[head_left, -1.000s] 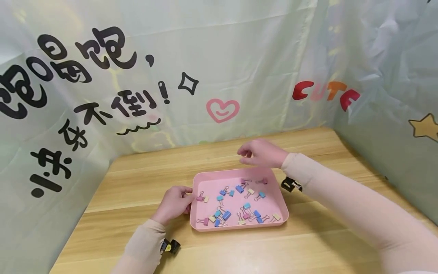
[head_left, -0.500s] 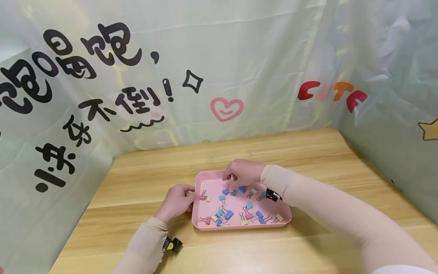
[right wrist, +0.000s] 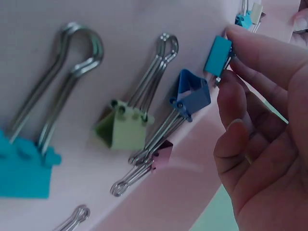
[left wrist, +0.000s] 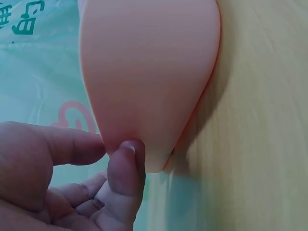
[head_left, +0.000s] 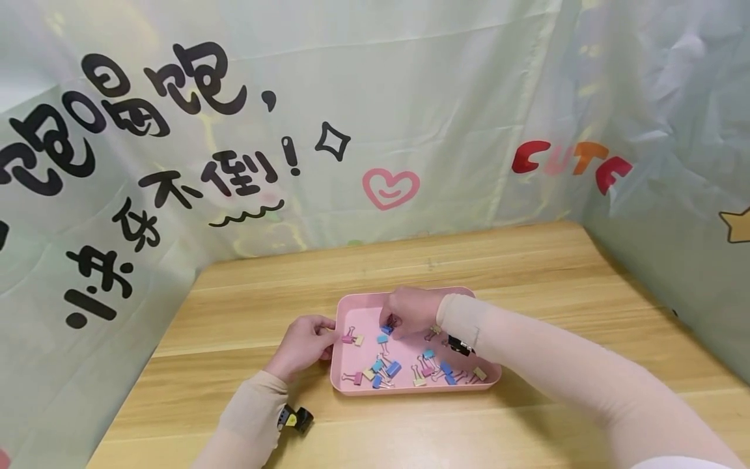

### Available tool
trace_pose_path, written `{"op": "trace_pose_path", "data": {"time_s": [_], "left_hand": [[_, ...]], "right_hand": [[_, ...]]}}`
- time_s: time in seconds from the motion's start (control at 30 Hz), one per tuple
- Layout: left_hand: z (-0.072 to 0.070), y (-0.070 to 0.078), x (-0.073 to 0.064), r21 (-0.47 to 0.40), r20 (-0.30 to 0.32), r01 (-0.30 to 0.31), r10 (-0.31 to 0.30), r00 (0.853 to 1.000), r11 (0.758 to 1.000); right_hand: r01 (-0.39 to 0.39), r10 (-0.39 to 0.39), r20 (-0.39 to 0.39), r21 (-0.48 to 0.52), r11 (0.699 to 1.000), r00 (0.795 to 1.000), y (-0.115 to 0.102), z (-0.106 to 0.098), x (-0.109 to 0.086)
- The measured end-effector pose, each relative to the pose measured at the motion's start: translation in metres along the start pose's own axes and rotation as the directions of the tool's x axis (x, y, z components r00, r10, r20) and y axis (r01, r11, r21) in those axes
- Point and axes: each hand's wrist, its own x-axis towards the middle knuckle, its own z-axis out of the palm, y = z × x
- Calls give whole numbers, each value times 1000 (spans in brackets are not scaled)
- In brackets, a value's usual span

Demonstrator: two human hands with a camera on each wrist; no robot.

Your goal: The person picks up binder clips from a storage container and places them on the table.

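Note:
A shallow pink tray on the table holds many small binder clips in blue, teal, yellow and pink. My left hand grips the tray's left end; in the left wrist view its thumb lies against the outer wall. My right hand reaches down into the back of the tray, fingers bent, beside a blue binder clip. In the right wrist view its fingertips are right at a teal binder clip. Whether they pinch a clip there cannot be made out. The hand hides some clips.
Near the right wrist lie a yellow clip, a blue clip and a pink clip. Several clips crowd the tray's front side. The wooden table ends at a printed cloth wall behind and at both sides.
My right hand has come from behind the tray's back rim forward and left, then down among the clips. My left hand stays on the tray's left end. The head view has shifted slightly.

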Motion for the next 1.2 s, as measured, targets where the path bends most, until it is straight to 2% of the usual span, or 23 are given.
{"op": "trace_pose_path", "data": {"time_s": [0.5, 0.77, 0.97, 1.03, 1.2], "left_hand": [[1, 0, 3, -40, 14, 16, -15, 1000, 999], [1, 0, 2, -42, 19, 1, -1, 1000, 999], [2, -2, 2, -66, 31, -4, 6, 1000, 998], [1, -2, 2, -72, 31, -1, 3, 1000, 997], [0, -3, 2, -71, 21, 11, -9, 1000, 997]], "right_hand": [[3, -2, -30, 29, 1000, 1000, 2, 4, 4], [-2, 8, -111, 53, 999, 994, 3, 0, 3], [32, -12, -174, 114, 993, 985, 16, -12, -5], [25, 5, -203, 141, 990, 979, 22, -19, -11], [-97, 154, -269, 213, 972, 951, 44, -34, -31]]}}
